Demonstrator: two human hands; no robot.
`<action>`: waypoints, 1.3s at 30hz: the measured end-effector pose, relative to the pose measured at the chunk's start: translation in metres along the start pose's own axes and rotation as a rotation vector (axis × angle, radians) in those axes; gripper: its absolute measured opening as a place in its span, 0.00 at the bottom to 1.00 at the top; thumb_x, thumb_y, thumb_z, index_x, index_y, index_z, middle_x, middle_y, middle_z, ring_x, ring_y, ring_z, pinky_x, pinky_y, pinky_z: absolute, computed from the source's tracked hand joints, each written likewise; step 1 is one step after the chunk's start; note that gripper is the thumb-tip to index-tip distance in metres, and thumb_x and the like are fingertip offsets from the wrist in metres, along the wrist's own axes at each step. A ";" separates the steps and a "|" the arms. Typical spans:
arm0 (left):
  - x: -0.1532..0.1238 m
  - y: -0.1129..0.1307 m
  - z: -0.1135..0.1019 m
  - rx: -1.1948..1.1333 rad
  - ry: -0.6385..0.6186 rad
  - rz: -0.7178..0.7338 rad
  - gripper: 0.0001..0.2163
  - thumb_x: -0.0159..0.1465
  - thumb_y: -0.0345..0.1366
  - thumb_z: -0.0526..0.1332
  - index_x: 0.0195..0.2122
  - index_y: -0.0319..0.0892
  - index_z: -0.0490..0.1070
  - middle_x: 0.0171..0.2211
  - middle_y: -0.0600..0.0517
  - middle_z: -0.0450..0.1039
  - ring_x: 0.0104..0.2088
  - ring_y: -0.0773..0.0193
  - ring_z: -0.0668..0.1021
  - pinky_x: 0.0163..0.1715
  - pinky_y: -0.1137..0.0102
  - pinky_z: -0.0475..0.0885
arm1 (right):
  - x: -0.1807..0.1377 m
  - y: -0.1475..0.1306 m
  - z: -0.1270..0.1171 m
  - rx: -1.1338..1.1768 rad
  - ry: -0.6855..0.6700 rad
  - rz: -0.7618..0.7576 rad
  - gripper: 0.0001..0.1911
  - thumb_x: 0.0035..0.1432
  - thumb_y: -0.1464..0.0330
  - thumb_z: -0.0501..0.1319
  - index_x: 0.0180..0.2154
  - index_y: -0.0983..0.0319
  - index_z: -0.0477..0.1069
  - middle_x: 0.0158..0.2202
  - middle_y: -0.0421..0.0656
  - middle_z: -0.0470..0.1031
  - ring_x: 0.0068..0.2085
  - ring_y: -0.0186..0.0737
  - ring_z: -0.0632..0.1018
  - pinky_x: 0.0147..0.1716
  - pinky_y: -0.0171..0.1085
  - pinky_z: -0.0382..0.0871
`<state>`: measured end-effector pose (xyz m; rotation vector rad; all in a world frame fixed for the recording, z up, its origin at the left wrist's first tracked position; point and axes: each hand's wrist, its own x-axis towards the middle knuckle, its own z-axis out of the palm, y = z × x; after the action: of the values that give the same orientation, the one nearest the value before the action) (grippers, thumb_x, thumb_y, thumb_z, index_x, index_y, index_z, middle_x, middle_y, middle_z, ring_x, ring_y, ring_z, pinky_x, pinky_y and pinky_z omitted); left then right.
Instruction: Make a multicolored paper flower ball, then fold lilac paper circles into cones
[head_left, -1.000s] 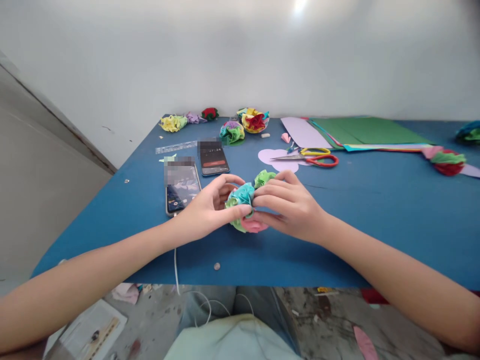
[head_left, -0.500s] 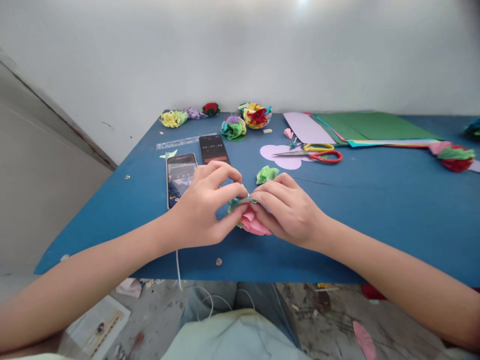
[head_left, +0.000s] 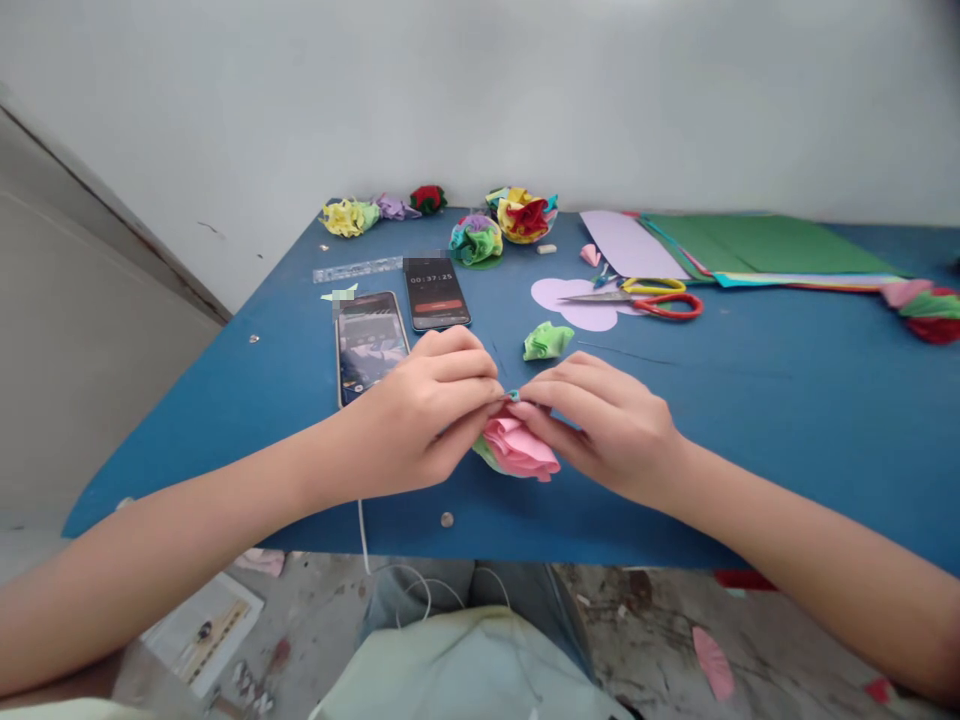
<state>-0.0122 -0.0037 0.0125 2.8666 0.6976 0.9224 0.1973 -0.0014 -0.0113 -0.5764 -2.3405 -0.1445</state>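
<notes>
My left hand (head_left: 424, 410) and my right hand (head_left: 600, 420) meet fingertip to fingertip over a folded paper flower (head_left: 517, 450) at the near middle of the blue table (head_left: 787, 420). Both hands pinch its top, where a sliver of teal paper shows between the fingertips. Pink petals with a green edge stick out below the fingers, low over the table; the hands hide the rest. A loose crumpled green paper piece (head_left: 547, 341) lies just beyond my right hand.
Two phones (head_left: 371, 342) (head_left: 436, 292) lie left of my hands, with a clear ruler (head_left: 356, 269) behind. Scissors (head_left: 637, 298) rest on a lilac cutout. Coloured paper sheets (head_left: 757, 250) lie at the back right. Finished paper flowers (head_left: 476, 240) line the far edge.
The flower has been turned over: its teal and green top is now hidden and the pink petals show. The green piece now lies apart. Both hands closed into a pinch.
</notes>
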 end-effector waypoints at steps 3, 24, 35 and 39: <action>0.001 0.003 -0.001 -0.001 -0.020 0.004 0.03 0.61 0.26 0.55 0.32 0.35 0.67 0.34 0.47 0.69 0.37 0.64 0.66 0.43 0.66 0.66 | 0.000 -0.001 -0.001 -0.029 -0.038 -0.061 0.03 0.57 0.75 0.57 0.35 0.68 0.67 0.31 0.47 0.73 0.31 0.36 0.71 0.31 0.38 0.66; -0.005 0.014 0.001 -0.110 -0.221 0.073 0.09 0.61 0.26 0.49 0.25 0.41 0.55 0.21 0.53 0.57 0.23 0.66 0.55 0.23 0.69 0.55 | 0.006 0.031 -0.030 -0.056 -0.167 0.426 0.12 0.61 0.66 0.50 0.27 0.62 0.65 0.21 0.39 0.67 0.23 0.32 0.67 0.23 0.34 0.57; -0.006 0.010 0.003 -0.113 -0.168 0.044 0.08 0.61 0.26 0.49 0.26 0.40 0.57 0.22 0.53 0.59 0.24 0.67 0.56 0.24 0.70 0.57 | -0.006 0.091 0.001 0.283 -0.166 0.748 0.16 0.44 0.57 0.66 0.29 0.64 0.72 0.28 0.41 0.74 0.28 0.34 0.72 0.27 0.33 0.63; -0.005 0.009 0.003 -0.049 -0.158 0.069 0.08 0.62 0.27 0.49 0.25 0.40 0.58 0.21 0.52 0.60 0.24 0.66 0.57 0.24 0.71 0.58 | -0.009 0.091 0.011 0.337 -0.103 0.705 0.13 0.52 0.60 0.61 0.31 0.64 0.75 0.28 0.42 0.76 0.28 0.35 0.74 0.28 0.33 0.65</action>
<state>-0.0108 -0.0138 0.0086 2.8964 0.5564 0.6988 0.2368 0.0794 -0.0302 -1.2021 -2.0495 0.5992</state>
